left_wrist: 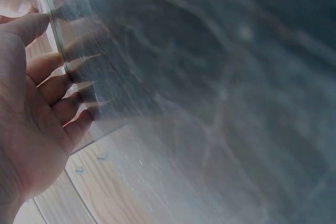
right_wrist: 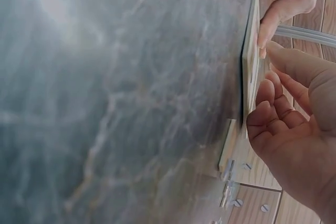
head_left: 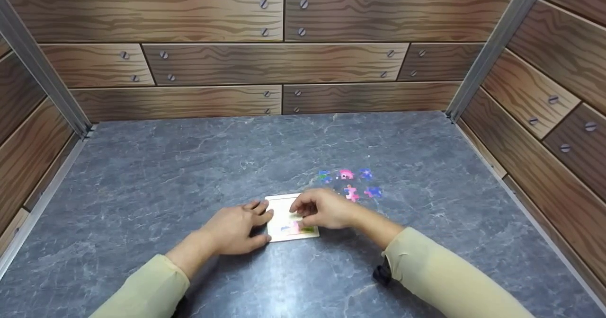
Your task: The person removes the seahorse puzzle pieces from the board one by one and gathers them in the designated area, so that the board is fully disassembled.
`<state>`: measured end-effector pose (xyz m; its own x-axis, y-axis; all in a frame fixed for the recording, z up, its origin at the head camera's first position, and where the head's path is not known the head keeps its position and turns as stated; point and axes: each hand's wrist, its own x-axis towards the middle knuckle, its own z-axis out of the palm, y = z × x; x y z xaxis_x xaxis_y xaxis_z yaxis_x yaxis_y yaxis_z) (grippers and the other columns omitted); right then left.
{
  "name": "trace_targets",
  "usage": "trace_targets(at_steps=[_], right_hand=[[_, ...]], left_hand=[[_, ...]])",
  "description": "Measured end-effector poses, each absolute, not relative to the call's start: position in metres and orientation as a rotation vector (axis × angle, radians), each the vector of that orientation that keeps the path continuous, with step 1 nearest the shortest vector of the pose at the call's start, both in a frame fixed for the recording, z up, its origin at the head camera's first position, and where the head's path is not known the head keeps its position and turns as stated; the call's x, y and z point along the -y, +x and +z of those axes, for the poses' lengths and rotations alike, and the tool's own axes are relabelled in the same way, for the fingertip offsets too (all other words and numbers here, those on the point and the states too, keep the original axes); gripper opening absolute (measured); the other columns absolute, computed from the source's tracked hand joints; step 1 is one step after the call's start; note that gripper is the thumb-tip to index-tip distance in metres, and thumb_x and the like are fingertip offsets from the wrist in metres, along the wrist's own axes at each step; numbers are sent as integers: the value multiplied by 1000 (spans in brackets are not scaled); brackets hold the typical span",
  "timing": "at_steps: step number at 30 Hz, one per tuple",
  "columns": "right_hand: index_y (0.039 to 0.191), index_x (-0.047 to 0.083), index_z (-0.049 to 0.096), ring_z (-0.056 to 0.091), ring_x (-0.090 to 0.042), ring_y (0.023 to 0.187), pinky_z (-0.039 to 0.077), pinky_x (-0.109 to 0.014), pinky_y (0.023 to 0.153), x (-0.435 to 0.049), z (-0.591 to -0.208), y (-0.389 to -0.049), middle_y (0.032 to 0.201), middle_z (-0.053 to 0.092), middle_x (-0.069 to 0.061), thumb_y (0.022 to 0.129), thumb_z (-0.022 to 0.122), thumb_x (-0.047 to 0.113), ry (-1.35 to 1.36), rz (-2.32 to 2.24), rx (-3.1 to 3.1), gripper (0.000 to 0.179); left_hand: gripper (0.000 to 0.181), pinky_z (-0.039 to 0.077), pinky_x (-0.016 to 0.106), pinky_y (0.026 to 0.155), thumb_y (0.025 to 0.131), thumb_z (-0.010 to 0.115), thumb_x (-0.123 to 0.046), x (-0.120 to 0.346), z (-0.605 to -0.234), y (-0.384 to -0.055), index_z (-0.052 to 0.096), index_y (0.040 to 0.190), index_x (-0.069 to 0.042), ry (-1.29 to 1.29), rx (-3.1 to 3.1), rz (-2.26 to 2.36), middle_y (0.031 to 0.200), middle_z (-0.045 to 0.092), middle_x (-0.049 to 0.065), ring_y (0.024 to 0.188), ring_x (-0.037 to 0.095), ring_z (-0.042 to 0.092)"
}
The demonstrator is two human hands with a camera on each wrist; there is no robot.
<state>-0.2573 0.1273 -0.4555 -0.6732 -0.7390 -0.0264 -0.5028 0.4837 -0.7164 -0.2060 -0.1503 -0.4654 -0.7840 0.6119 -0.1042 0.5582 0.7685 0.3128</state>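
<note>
A pale puzzle board (head_left: 281, 211) lies flat on the table, with a strip of blue, pink and green puzzle pieces (head_left: 296, 227) along its near edge. My left hand (head_left: 236, 228) rests at the board's left side, its spread fingers touching the edge; the left wrist view shows those fingers (left_wrist: 52, 80) extended. Above the board's right side is my right hand (head_left: 329, 209), fingers loosely bent, thumb low by the pieces. A gap shows between thumb and index finger, with no piece visible in it. In the right wrist view, the right hand (right_wrist: 294, 119) is beside the board (right_wrist: 251, 61).
Beyond my right hand lie several loose puzzle pieces, among them a pink one (head_left: 346, 174), a pink-and-white one (head_left: 351, 193) and a blue one (head_left: 374, 192). Wood-patterned walls (head_left: 213, 65) enclose the grey marbled table (head_left: 165, 166) at the back and sides.
</note>
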Motion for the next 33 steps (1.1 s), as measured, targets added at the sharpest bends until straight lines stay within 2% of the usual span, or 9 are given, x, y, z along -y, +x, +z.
trace_targets(at_steps=[14,23,33], right_hand=[[119,8,78,62,-12,97,52,-30,87,-132,-461,-260,107,69,-1,93,82,11,-1046,-925,-2326,26],[111,10,78,59,-13,95,51,-33,87,-131,-460,-259,104,66,0,94,80,10,-1066,-898,-2329,17],[110,11,78,58,-13,95,49,-30,85,-130,-461,-259,103,65,0,95,79,9,-1054,-903,-2316,15]], left_hand=[[63,44,59,113,102,63,-48,150,-466,-206,57,155,-13,942,-2776,405,161,47,18,150,41,43],[63,44,58,113,103,62,-49,151,-466,-206,56,156,-15,934,-2769,403,162,46,17,150,39,42],[63,45,59,112,104,61,-49,153,-467,-206,55,156,-13,945,-2763,403,162,45,19,150,40,43]])
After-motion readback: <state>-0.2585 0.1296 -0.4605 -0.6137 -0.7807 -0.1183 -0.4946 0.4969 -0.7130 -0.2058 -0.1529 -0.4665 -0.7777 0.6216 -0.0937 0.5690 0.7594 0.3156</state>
